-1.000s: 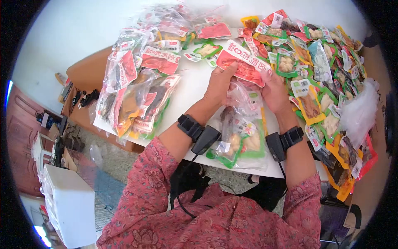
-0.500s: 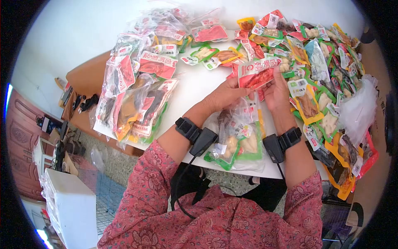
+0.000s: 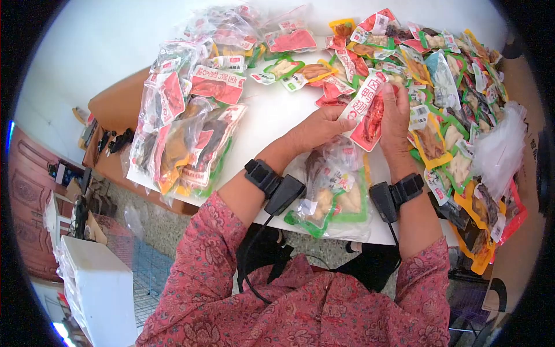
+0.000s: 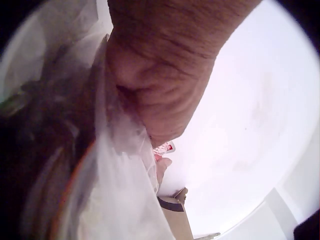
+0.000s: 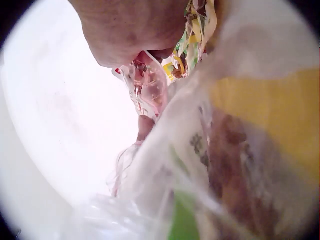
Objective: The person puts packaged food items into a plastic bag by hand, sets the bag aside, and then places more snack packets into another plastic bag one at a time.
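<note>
Both hands hold a red-and-white vacuum food packet (image 3: 368, 110) with dark red pieces showing inside. It stands steeply tilted between them in the head view. My left hand (image 3: 315, 128) pinches its lower left edge, thumb on the packet. Along the right side my right hand (image 3: 395, 118) grips it, with the thumb on its upper part. Just below the hands lies a clear plastic bag (image 3: 332, 194) of green-edged packets. In the right wrist view the held packet (image 5: 145, 82) shows under the hand; the left wrist view shows mostly wrist and blurred bag film.
Filled clear bags (image 3: 173, 98) line the left side of the white table (image 3: 272, 115). A heap of loose packets (image 3: 445, 75) covers the right side, with a bundle of clear plastic film (image 3: 500, 141) at its edge. Several packets (image 3: 315, 72) lie beyond the hands.
The red-and-white packet first shifted right and down with the hands, lying nearly level. Now it is turned steeply upright. The right hand has moved to its upper right side.
</note>
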`<state>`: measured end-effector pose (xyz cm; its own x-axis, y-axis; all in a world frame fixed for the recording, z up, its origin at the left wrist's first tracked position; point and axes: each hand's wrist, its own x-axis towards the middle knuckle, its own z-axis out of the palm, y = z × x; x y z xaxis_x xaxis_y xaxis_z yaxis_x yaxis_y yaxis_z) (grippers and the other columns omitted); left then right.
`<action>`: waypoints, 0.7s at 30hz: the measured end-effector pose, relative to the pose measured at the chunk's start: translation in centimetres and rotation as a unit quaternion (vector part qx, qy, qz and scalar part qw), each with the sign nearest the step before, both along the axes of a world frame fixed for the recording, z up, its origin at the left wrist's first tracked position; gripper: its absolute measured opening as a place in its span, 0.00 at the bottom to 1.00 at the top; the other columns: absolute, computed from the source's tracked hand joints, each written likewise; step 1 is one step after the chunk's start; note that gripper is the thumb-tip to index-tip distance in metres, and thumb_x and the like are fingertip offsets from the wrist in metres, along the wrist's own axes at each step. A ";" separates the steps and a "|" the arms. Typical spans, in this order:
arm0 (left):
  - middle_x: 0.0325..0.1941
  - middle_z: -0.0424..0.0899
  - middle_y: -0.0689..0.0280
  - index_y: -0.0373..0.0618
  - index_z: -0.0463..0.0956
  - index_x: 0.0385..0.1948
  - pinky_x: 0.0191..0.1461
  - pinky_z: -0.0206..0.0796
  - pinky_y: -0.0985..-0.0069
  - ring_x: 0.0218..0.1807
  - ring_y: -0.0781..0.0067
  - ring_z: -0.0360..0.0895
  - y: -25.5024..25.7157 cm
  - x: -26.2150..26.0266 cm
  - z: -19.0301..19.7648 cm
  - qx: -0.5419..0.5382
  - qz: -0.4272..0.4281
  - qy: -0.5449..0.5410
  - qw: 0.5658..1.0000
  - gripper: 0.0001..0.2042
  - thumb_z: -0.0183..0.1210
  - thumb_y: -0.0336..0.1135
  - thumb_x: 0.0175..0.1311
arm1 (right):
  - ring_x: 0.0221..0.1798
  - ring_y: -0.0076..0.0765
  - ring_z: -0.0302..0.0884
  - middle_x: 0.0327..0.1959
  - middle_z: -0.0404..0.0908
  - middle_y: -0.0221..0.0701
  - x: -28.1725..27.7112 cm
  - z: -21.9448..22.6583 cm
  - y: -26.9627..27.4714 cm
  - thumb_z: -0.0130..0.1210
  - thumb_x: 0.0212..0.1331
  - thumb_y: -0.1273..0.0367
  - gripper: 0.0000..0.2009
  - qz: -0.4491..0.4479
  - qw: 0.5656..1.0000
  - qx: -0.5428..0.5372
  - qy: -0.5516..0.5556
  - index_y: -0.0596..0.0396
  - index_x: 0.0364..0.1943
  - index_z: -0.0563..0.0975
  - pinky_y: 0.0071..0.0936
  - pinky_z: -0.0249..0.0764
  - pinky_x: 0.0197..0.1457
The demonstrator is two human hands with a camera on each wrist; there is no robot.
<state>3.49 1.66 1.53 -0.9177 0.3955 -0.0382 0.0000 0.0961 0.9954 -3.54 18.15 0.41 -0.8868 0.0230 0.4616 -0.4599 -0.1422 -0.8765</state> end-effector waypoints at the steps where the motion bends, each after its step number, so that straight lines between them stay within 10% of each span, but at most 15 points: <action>1: 0.36 0.75 0.75 0.47 0.69 0.47 0.28 0.60 0.90 0.28 0.91 0.67 0.0 0.1 0.0 0.001 0.000 0.000 1.000 0.15 0.51 0.40 0.60 | 0.41 0.27 0.67 0.36 0.70 0.30 0.0 0.0 -0.1 0.45 0.60 0.60 0.14 -0.002 1.000 0.000 0.010 0.58 0.39 0.69 0.23 0.63 0.48; 11: 0.37 0.75 0.76 0.46 0.66 0.50 0.25 0.59 0.93 0.27 0.93 0.67 0.0 -0.2 -0.8 0.091 -0.007 -0.029 0.995 0.16 0.50 0.35 0.60 | 0.39 0.22 0.71 0.38 0.74 0.29 0.6 0.2 -0.4 0.44 0.60 0.60 0.17 0.145 0.968 -0.175 -0.107 0.60 0.45 0.69 0.20 0.68 0.45; 21: 0.40 0.76 0.64 0.40 0.65 0.48 0.42 0.71 0.77 0.38 0.76 0.76 0.6 -0.1 0.0 0.254 0.110 -0.036 0.960 0.15 0.47 0.36 0.61 | 0.36 0.15 0.68 0.34 0.74 0.24 2.3 1.0 -1.0 0.48 0.58 0.66 0.11 0.213 0.975 0.014 -0.066 0.59 0.40 0.72 0.15 0.66 0.40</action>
